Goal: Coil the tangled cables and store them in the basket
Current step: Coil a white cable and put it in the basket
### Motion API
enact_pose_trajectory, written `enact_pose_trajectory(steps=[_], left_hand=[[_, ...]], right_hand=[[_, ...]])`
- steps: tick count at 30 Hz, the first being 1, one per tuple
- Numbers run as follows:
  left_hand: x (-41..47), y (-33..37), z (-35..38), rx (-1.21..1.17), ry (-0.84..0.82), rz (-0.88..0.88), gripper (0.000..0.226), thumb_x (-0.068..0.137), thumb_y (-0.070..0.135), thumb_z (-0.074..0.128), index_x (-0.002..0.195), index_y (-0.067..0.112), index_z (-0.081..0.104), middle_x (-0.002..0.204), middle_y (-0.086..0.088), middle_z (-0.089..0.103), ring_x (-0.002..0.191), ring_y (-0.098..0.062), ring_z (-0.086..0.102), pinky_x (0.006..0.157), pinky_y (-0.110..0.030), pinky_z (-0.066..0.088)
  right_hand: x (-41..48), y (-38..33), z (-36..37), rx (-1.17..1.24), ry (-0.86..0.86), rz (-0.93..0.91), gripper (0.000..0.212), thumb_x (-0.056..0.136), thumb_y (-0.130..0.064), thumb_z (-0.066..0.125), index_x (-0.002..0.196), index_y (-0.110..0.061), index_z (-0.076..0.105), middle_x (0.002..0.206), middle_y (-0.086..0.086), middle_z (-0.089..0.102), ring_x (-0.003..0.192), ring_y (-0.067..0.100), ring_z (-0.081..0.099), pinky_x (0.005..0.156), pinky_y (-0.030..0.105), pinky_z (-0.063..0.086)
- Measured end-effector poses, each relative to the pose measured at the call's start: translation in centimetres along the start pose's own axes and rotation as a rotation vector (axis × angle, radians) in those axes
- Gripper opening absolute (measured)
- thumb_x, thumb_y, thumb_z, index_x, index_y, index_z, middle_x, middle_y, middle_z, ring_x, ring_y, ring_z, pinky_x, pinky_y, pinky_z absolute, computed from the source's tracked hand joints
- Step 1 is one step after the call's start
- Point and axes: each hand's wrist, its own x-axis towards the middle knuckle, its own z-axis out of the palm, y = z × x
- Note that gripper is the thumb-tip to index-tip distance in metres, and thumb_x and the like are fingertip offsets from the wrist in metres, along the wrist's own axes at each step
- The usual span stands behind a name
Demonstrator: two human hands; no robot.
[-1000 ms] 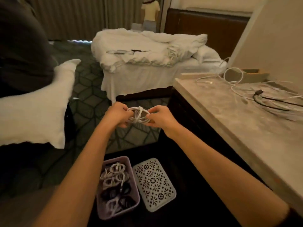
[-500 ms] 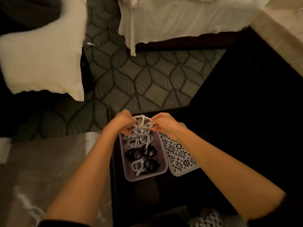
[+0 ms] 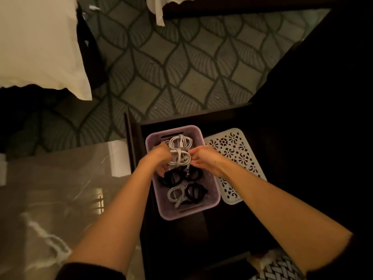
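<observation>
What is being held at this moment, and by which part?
A coiled white cable: the left hand grips its left side, the right hand pinches its right side, over the purple basket.

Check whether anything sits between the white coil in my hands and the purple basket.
Nothing visible blocks it. The basket is open; its lid lies beside it on the right. The left hand and right hand hold the white coil right above black coils already inside, so it would rest on them.

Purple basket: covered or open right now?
Open. The white perforated lid lies flat beside the purple basket, on its right, and the coiled cables inside show from above.
</observation>
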Motion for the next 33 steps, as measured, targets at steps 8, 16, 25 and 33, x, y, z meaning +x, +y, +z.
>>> enact_pose_trajectory(steps=[8, 16, 25, 33], left_hand=[[1.1, -0.1, -0.5, 0.181, 0.078, -0.061, 0.033, 0.092, -0.002, 0.045, 0.124, -0.007, 0.047, 0.121, -0.025, 0.056, 0.092, -0.041, 0.065, 0.073, -0.045, 0.056], [2.1, 0.0, 0.1, 0.403, 0.284, 0.074, 0.035, 0.090, -0.003, 0.045, 0.124, -0.005, 0.050, 0.130, -0.022, 0.049, 0.113, -0.035, 0.055, 0.091, -0.041, 0.050], [1.4, 0.5, -0.4, 0.487, 0.278, 0.063, 0.039, 0.092, 0.002, 0.042, 0.131, -0.003, 0.042, 0.133, -0.022, 0.046, 0.117, -0.035, 0.052, 0.088, -0.040, 0.049], [-3.2, 4.1, -1.5, 0.384, 0.504, 0.202, 0.037, 0.094, 0.025, 0.051, 0.122, 0.003, 0.051, 0.124, -0.019, 0.053, 0.114, -0.038, 0.050, 0.087, -0.042, 0.045]], right_hand=[[2.1, 1.0, 2.1, -0.074, -0.046, 0.021, 0.045, 0.084, 0.013, 0.040, 0.122, -0.001, 0.058, 0.120, 0.012, 0.060, 0.107, 0.022, 0.057, 0.097, 0.032, 0.047], [2.0, 1.2, 1.3, -0.036, -0.088, 0.082, 0.046, 0.090, 0.008, 0.039, 0.133, -0.007, 0.047, 0.129, 0.019, 0.053, 0.119, 0.028, 0.053, 0.089, 0.028, 0.049], [1.3, 0.9, 0.0, -0.071, -0.140, 0.102, 0.039, 0.092, 0.003, 0.040, 0.127, -0.009, 0.053, 0.130, 0.011, 0.053, 0.120, 0.022, 0.050, 0.092, 0.033, 0.047], [-3.5, -2.9, -2.2, -0.161, 0.097, -0.044, 0.028, 0.096, -0.005, 0.041, 0.117, 0.001, 0.059, 0.120, 0.019, 0.062, 0.104, 0.026, 0.062, 0.078, 0.028, 0.051]])
